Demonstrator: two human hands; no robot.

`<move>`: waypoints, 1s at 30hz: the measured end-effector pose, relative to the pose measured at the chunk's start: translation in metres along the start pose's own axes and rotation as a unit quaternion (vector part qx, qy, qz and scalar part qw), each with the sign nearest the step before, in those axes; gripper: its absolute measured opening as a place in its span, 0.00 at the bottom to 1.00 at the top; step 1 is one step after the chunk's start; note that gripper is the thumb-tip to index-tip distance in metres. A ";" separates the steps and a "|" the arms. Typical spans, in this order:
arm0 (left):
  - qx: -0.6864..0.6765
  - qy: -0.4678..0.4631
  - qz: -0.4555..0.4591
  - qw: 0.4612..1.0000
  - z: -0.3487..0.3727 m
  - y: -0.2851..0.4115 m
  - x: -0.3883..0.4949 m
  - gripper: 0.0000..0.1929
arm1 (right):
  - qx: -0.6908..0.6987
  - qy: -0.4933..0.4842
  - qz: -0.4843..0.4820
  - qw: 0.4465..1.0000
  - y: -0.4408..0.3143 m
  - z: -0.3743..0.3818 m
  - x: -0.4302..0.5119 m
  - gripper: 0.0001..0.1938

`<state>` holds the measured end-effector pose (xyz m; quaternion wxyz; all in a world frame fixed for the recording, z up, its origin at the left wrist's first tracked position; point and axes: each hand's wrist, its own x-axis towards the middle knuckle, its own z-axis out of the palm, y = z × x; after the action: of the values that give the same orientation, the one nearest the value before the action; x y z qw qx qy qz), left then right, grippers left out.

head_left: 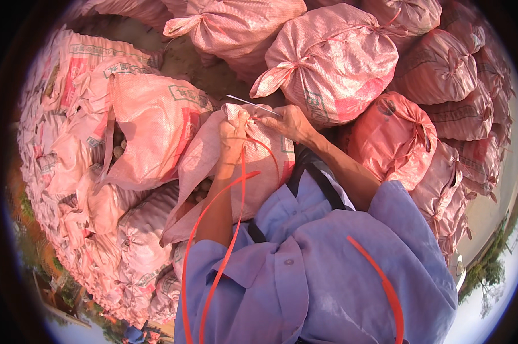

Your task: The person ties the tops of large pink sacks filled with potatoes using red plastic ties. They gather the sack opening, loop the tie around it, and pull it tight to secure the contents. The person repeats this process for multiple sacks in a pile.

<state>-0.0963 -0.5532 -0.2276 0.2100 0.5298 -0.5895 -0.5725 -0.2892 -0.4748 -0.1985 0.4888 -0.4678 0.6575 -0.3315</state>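
Observation:
A pink woven plastic sack [263, 172] is in front of me, its mouth partly gaping with round brownish items [204, 185] inside. My left hand [233, 135] pinches a gathered corner of the sack's edge. Close beside it, my right hand [288, 122] grips a long, thin metal needle [252, 104], whose pointed end sticks out to the left above the left hand. Flat red plastic twine [243, 185] loops from the sack by the hands down over my blue shirt. Where the twine meets the needle is hidden by the fingers.
Another unclosed sack [156, 129] stands to the left, with round items inside. Tied full sacks [332, 64] crowd the far side, and a redder one [392, 133] sits at my right. Many more sacks [134, 245] are stacked leftward. Pale ground [482, 219] shows at right.

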 end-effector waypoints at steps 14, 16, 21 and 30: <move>0.032 0.046 0.019 0.998 0.005 0.009 -0.013 0.13 | -0.150 0.129 0.035 0.980 0.011 0.042 0.080 0.15; 0.062 0.076 0.069 0.993 0.010 0.001 -0.015 0.18 | -0.242 0.165 -0.061 0.954 0.009 0.055 0.103 0.11; 0.096 0.100 0.151 0.979 0.014 -0.004 -0.009 0.20 | -0.332 0.079 -0.086 0.936 0.032 0.054 0.160 0.11; 0.219 0.015 -0.035 0.975 -0.001 0.024 -0.019 0.14 | -0.062 0.149 0.075 0.984 0.036 0.022 0.027 0.18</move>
<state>-0.0979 -0.5424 -0.1988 0.0774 0.5916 -0.6787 -0.4283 -0.2807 -0.4871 -0.2457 0.3784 -0.3920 0.7757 -0.3186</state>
